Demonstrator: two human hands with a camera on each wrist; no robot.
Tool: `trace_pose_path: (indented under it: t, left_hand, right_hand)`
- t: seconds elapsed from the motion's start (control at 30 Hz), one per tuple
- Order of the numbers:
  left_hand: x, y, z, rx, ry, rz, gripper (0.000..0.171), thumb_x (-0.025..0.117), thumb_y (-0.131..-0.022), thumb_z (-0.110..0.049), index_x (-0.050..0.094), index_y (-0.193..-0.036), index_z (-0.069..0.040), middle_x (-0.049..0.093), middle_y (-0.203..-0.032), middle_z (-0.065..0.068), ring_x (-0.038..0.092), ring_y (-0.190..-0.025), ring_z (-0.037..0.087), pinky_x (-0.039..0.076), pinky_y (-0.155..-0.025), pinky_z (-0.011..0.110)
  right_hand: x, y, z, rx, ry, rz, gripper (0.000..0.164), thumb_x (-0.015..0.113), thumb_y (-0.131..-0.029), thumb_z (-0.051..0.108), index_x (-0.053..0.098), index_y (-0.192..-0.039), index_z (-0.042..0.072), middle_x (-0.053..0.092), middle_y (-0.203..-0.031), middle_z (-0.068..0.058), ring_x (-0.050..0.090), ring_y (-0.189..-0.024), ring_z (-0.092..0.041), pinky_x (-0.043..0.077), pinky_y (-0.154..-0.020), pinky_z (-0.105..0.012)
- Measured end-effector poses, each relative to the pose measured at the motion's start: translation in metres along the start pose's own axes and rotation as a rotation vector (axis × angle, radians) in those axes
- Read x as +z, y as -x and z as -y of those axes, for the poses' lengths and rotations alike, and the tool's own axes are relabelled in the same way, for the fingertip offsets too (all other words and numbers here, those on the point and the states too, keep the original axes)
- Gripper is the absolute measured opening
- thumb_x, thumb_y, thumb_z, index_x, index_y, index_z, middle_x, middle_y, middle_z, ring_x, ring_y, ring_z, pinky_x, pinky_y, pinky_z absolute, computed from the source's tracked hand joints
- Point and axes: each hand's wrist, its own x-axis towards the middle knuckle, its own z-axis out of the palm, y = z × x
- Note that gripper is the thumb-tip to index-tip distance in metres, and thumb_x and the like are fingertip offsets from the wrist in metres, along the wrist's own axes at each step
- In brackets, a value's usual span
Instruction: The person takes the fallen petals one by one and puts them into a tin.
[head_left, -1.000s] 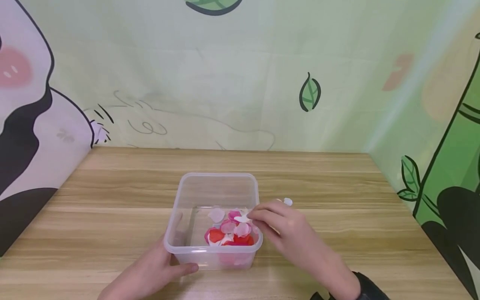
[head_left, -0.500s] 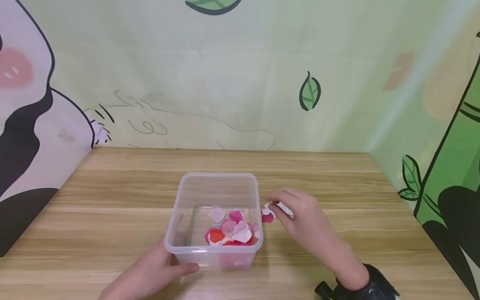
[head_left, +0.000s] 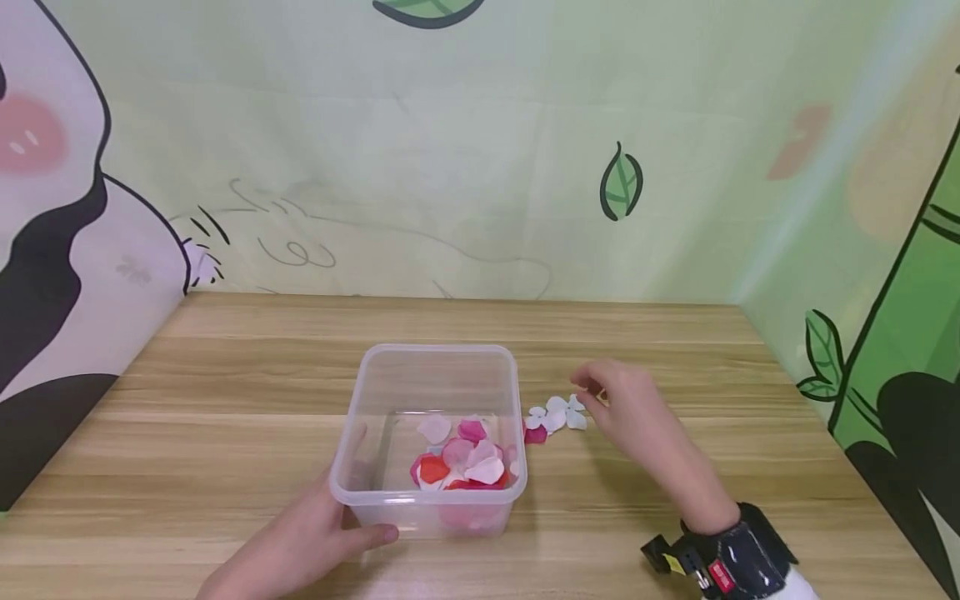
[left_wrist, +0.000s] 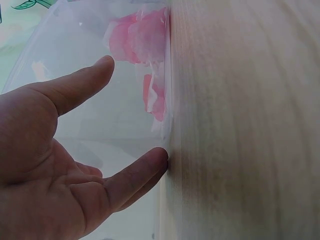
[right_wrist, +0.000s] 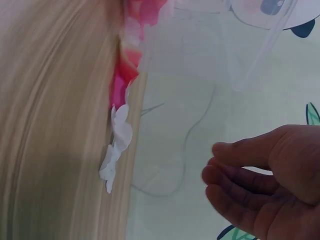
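Observation:
A clear plastic box [head_left: 348,433] holds pink, red and white artificial petals [head_left: 459,457], mostly toward its right front. My left hand [head_left: 315,529] rests against the box's front left corner, thumb along the front wall and fingers at the left side. In the left wrist view, thumb and fingers are spread and fairly straight against the wall. My right hand [head_left: 622,404] hovers just beyond some white petals [head_left: 556,413] lying right of the box. Its fingers are loosely bent, and nothing shows between thumb and fingertips in the right wrist view [right_wrist: 212,167].
A magenta petal [head_left: 536,434] lies against the box's right side, beside the white ones. The wooden table [head_left: 247,367] meets a printed cloth backdrop [head_left: 465,183] at the back. A black wrist strap [head_left: 742,554] with a small device sits on my right wrist.
My right hand let a white petal drop into the box, then moved right and back, past the white petals on the table. The left hand and box stay put.

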Motion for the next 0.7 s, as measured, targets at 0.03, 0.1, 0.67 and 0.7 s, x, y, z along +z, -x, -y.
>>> trace_pose_path:
  t: [0.03, 0.1, 0.67, 0.7]
  left_hand:
    - [0.0, 0.0, 0.0, -0.003, 0.0, -0.002, 0.114, 0.084, -0.088, -0.032, 0.003, -0.164, -0.012, 0.059, -0.131, 0.013, 0.059, -0.099, 0.022, 0.051, -0.085, 0.03]
    - [0.0, 0.0, 0.001, -0.001, -0.003, -0.006, 0.115, 0.084, -0.088, -0.034, 0.001, -0.165, -0.013, 0.057, -0.135, 0.014, 0.059, -0.101, 0.022, 0.051, -0.087, 0.029]
    - [-0.001, 0.0, 0.003, 0.055, -0.016, -0.01, 0.115, 0.083, -0.088, -0.034, 0.001, -0.164, -0.011, 0.06, -0.132, 0.011, 0.059, -0.103, 0.02, 0.049, -0.091, 0.03]
    - [-0.001, 0.0, 0.003, 0.058, -0.015, -0.01, 0.114, 0.084, -0.088, -0.034, 0.002, -0.164, -0.011, 0.06, -0.132, 0.011, 0.059, -0.103, 0.02, 0.049, -0.091, 0.03]
  right_hand:
    - [0.001, 0.0, -0.002, 0.011, 0.002, 0.027, 0.015, 0.077, -0.084, -0.009, 0.074, -0.097, -0.003, 0.072, -0.089, -0.011, 0.068, -0.079, -0.023, 0.058, -0.072, -0.041]
    - [0.003, -0.001, -0.007, 0.027, 0.001, 0.086, 0.015, 0.076, -0.084, -0.01, 0.074, -0.097, -0.004, 0.072, -0.088, -0.012, 0.068, -0.079, -0.024, 0.058, -0.072, -0.042]
    - [0.022, 0.006, -0.018, 0.108, 0.033, 0.431, 0.022, 0.073, -0.083, -0.011, 0.074, -0.104, -0.002, 0.073, -0.099, -0.013, 0.067, -0.092, -0.028, 0.056, -0.085, -0.047]
    - [0.023, 0.006, -0.018, 0.113, 0.04, 0.437, 0.022, 0.074, -0.083, -0.01, 0.074, -0.104, -0.002, 0.073, -0.098, -0.012, 0.067, -0.091, -0.027, 0.056, -0.084, -0.046]
